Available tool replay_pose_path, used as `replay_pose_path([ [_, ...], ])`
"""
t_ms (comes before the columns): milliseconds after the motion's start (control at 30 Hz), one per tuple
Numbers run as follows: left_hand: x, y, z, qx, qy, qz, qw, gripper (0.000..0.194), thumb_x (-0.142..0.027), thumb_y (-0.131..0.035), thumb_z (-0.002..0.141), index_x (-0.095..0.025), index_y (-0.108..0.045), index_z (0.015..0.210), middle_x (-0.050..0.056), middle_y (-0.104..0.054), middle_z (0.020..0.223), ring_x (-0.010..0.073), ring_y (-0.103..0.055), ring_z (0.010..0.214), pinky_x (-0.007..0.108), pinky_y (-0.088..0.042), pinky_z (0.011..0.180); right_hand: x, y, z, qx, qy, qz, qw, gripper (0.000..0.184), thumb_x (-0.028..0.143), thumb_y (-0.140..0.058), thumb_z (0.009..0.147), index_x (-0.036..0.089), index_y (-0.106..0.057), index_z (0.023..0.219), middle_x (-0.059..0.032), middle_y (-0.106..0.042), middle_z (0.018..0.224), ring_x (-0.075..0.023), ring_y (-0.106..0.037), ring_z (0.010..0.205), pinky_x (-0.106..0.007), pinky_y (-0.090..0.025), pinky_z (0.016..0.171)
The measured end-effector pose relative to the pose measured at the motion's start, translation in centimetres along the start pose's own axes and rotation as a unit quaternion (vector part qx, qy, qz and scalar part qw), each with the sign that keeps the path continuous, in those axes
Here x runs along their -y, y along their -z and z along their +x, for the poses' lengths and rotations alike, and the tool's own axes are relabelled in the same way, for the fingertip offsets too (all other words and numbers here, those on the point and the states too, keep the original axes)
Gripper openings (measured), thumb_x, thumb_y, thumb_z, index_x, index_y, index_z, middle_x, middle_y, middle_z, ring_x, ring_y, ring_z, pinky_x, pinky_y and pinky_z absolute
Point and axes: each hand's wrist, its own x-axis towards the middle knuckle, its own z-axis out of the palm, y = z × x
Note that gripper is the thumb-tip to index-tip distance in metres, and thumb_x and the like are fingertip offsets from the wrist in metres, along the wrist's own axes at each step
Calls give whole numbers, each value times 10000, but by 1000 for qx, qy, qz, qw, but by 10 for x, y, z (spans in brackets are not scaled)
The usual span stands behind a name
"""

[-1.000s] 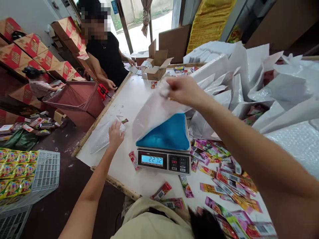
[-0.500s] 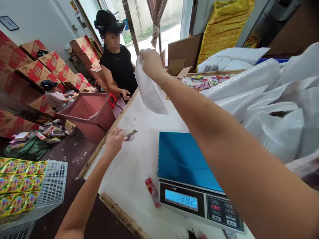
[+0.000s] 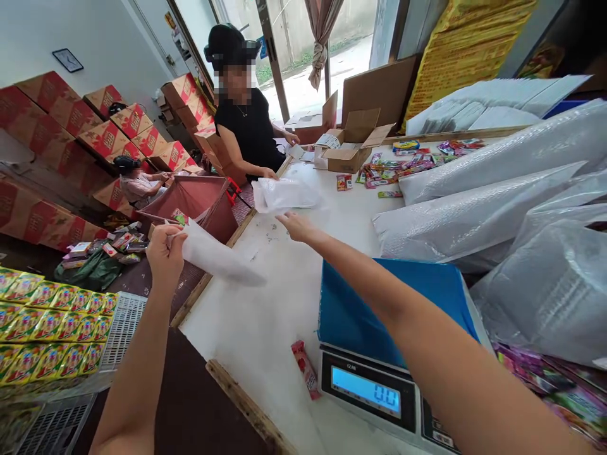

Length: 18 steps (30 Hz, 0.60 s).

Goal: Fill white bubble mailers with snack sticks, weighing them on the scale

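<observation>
My left hand [image 3: 165, 249], raised over the table's left edge, is closed on the top end of a white plastic bag [image 3: 222, 259] that slants down to the right. A small green packet [image 3: 181, 217] shows just above its fingers. My right hand [image 3: 298, 227] reaches across the table with fingers stretched out. Just beyond its fingertips is another white bag [image 3: 287, 194], blurred at its right end, near a co-worker's hand [image 3: 268, 174]. Under my right forearm stands a blue-topped digital scale [image 3: 365, 316] reading 0.0. Beside it lies a red packet [image 3: 306, 370].
Large white bags [image 3: 450, 183] crowd the right side. Loose candy packets [image 3: 403, 165] and an open cardboard box [image 3: 348, 158] lie at the far end. A red-brown bin [image 3: 208, 215] and a crate of yellow packs [image 3: 126, 328] stand left of the table.
My left hand has risen leftward from the tabletop and now holds a white bag. My right hand has lowered, its bag no longer in it. The scale's reading went from 188.2 to 0.0.
</observation>
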Motion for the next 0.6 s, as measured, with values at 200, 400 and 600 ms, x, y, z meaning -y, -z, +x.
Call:
replay_pose_path([
  [200,-58,-1,54,89,-43,-198,975,325,-455,-733,879,-163,-591,891,-8,-644,907,181,-696,956,511,-525,1066,29,64,-57,8,59,40,997,812,116,-629,853,219,-333,1602,-179,-500,1503,-327,-559,1313,-477,-501,1072],
  [400,-139,0,91,182,-113,-364,906,519,-594,-783,815,-190,-466,750,-52,-668,917,180,-701,1087,580,-471,1120,72,167,-114,-135,234,20,963,843,506,-820,772,218,-469,1482,-178,-495,1503,-391,-422,1382,-564,-387,1124],
  [600,-163,-51,97,212,-57,-477,851,371,-446,-881,749,-212,-592,754,-13,-734,1113,136,-691,1063,343,-576,968,103,209,-216,-75,143,41,986,221,285,-704,844,193,-537,733,-15,-584,787,-169,-510,761,-315,-410,773],
])
